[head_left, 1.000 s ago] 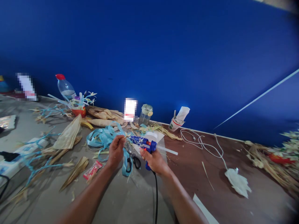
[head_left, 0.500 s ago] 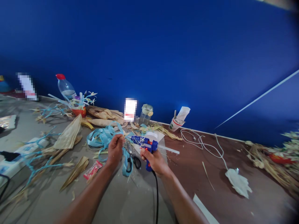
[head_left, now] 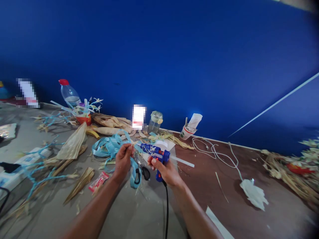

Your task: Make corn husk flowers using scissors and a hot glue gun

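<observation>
Just ahead of and between the two hands: nozzle of the blue hot-glue gun (head_left: pixel 152 150), aimed at the left fingertips. Right hand (head_left: pixel 166 171) is wrapped round its handle, thumb along the near side, red light lit by the thumb. Left hand (head_left: pixel 123 161) is curled, thumb and finger pinching a small pale sliver (head_left: pixel 134 144), probably husk; can't tell if nozzle touches it.

Handling, my read: gun is rigid plastic, moderately light, a bit front-heavy. Handle is the place to hold; treat the metal tip as hot. Glue stick (head_left: pixel 184 162) juts out the back, to the right of the right hand, so it widens the swing. Power cord (head_left: pixel 166 207) drops from the handle toward the body, between the forearms; will likely drag. Sliver looks feather-light, thin, easy to crush or tear: pinch at one end, fingers off the glue side.

Edges: scissors (head_left: pixel 145 173) lie between the hands, handles toward the body. Light-blue ribbon (head_left: pixel 106 146) heaped left of and beyond the left hand. Glass jar (head_left: pixel 155 122) ahead, near the blue wall (head_left: pixel 159 59), which bounds forward reach. Most room: brown tabletop (head_left: pixel 199 186), right of the right hand.
</observation>
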A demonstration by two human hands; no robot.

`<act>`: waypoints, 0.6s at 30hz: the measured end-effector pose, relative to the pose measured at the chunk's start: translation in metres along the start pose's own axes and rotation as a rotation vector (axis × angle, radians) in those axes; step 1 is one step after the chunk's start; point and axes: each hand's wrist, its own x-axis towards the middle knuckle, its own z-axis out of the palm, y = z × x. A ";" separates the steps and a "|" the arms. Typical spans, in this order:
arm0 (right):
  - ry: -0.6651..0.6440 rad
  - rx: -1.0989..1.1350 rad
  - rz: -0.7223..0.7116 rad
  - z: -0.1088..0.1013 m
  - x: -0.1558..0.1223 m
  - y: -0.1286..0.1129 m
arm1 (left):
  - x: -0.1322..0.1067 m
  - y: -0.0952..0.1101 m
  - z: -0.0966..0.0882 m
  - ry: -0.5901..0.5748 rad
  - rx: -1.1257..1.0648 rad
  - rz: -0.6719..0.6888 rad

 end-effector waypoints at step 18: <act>0.063 -0.221 0.013 0.005 0.000 -0.003 | -0.001 -0.002 0.001 0.009 -0.017 -0.049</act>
